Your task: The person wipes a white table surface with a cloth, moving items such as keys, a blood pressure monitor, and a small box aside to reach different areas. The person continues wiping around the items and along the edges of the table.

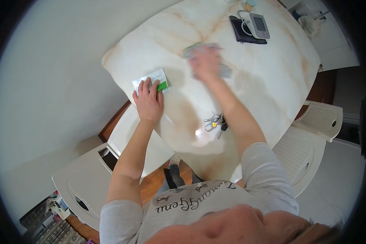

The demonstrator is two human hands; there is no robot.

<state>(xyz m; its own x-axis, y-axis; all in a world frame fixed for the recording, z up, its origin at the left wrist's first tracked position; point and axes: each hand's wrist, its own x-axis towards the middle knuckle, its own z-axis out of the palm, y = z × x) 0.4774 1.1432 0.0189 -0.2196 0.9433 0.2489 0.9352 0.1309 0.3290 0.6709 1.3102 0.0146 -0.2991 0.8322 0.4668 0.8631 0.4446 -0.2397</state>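
Note:
My left hand point(150, 99) lies with spread fingers on a white and green paper packet or leaflet point(159, 76) at the left side of the marbled tabletop point(250, 91). Farther out, near the table's middle, my right hand point(206, 61) is blurred by motion. Under it is a crumpled greyish-green cloth point(225, 71), which sticks out around the fingers; the grip itself is hidden. A bunch of keys with a ring and a carabiner point(214, 122) rests on the table beside my right forearm.
At the far right of the table stands a blood pressure monitor point(259, 25) on its folded dark cuff point(242, 33). A small container with a light blue lid point(249, 4) is behind it. White plastic chairs point(299, 155) flank the table, and a wall runs along the left.

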